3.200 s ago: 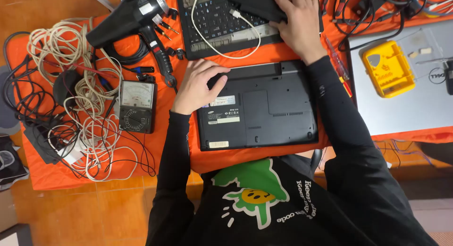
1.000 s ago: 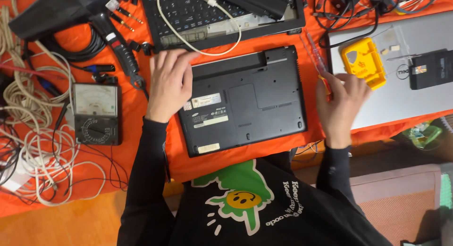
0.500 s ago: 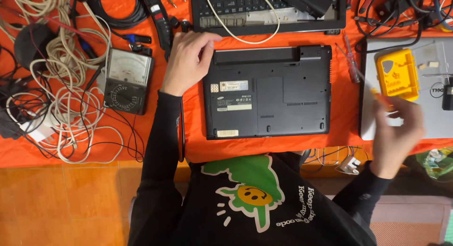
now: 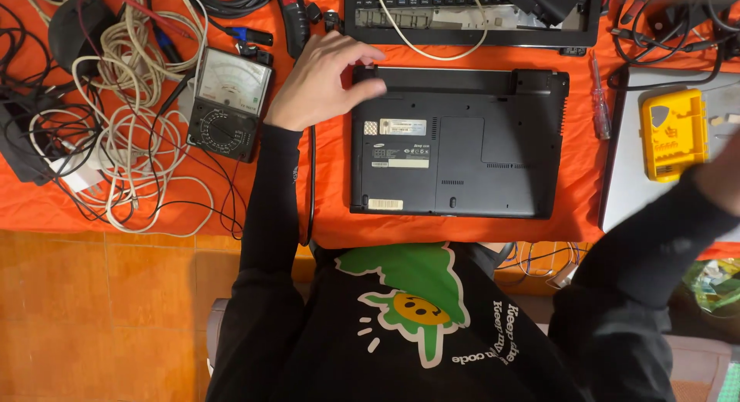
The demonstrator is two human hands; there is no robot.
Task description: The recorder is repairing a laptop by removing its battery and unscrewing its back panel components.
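Orange cloth (image 4: 324,217) covers the bench, and everything sits on it. The black laptop (image 4: 455,144) lies upside down, centred right in front of you, base panel up with its labels and vents showing. My read: it's rigid and moderately heavy, with a smooth plastic shell and fragile internals. Take hold by the two short side edges, not by the battery strip along the far edge.

Beyond it sits a second, opened laptop (image 4: 470,13) with a white cable (image 4: 432,51) draped across the keyboard. A silver laptop (image 4: 663,178) lies closed at your right, with the yellow tool case (image 4: 672,132) on top. A cable tangle (image 4: 131,140) piles at the far left. The analog multimeter (image 4: 231,101) sits just beside your left wrist. A small screwdriver (image 4: 600,101) lies between the black laptop and the silver one.

Your left hand (image 4: 324,82) rests flat on the black laptop's far left corner, fingers spread, pressing rather than gripping. Your right hand (image 4: 721,182) is blurred at the frame edge near the yellow case; I can't tell if it's open or holding anything.

Versus half a second ago: your left hand stays on that corner and the black laptop hasn't shifted. Your right hand has moved further out toward the right edge.
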